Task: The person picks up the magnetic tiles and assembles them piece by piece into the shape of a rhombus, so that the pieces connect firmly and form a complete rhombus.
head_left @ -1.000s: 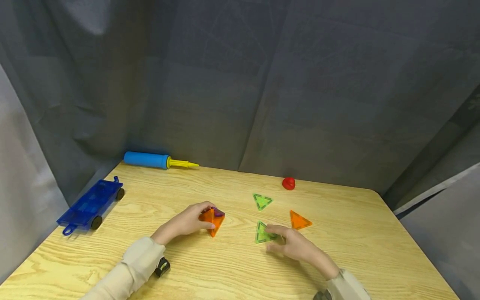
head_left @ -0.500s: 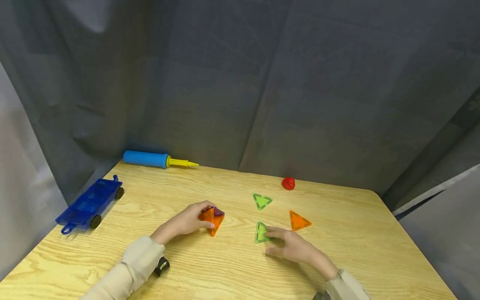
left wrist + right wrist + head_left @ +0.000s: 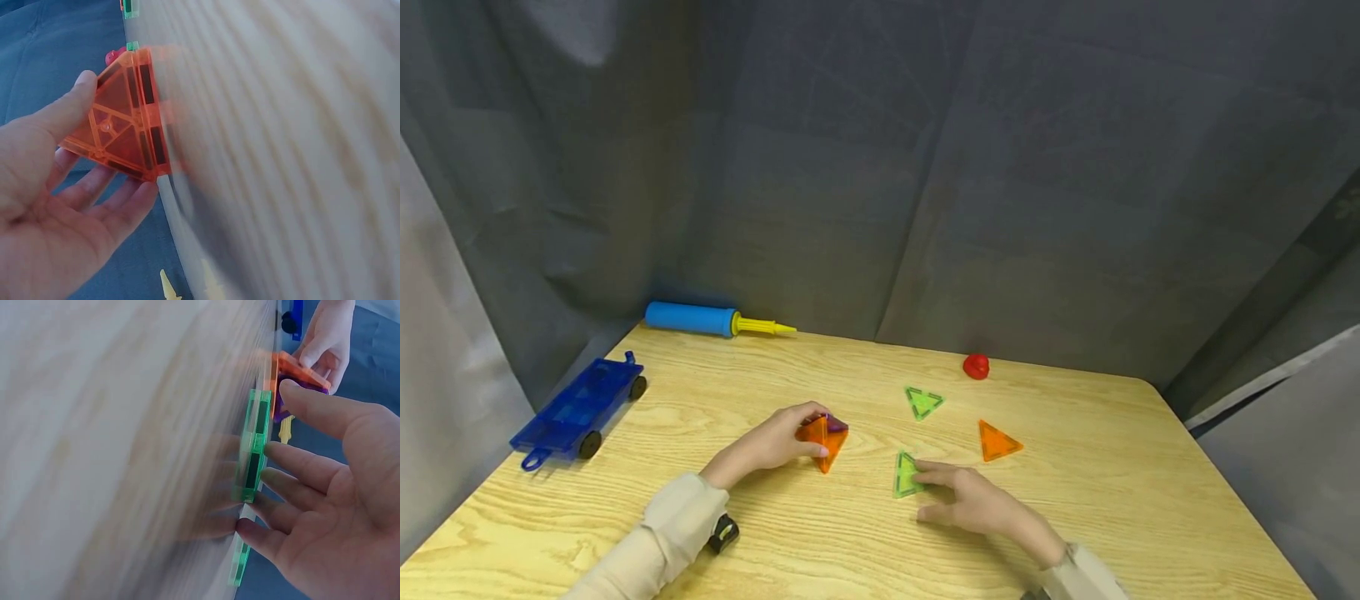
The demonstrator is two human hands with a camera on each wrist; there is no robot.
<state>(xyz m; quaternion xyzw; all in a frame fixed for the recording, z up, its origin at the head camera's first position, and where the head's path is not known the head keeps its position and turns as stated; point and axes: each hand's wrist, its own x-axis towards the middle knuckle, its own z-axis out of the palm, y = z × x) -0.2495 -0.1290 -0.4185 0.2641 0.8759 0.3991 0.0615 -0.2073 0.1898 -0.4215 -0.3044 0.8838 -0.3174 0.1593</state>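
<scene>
My left hand grips an upright group of translucent magnetic tiles, with orange triangles in front and a purple tile behind. In the left wrist view the thumb lies over one edge of the orange tile, the fingers behind it. My right hand, fingers extended, touches a green triangular tile lying flat on the table. The right wrist view shows its fingertips against that green tile, thumb apart from it. A second green triangle and a loose orange triangle lie flat nearby.
On the left of the wooden table stands a blue wheeled base. A blue pump with a yellow nozzle lies at the back edge. Near the back is a small red object. A dark curtain hangs behind.
My right hand has slid the nearer green triangle left and slightly toward me, closer to the upright tiles. The left hand and its tiles have stayed in place.
</scene>
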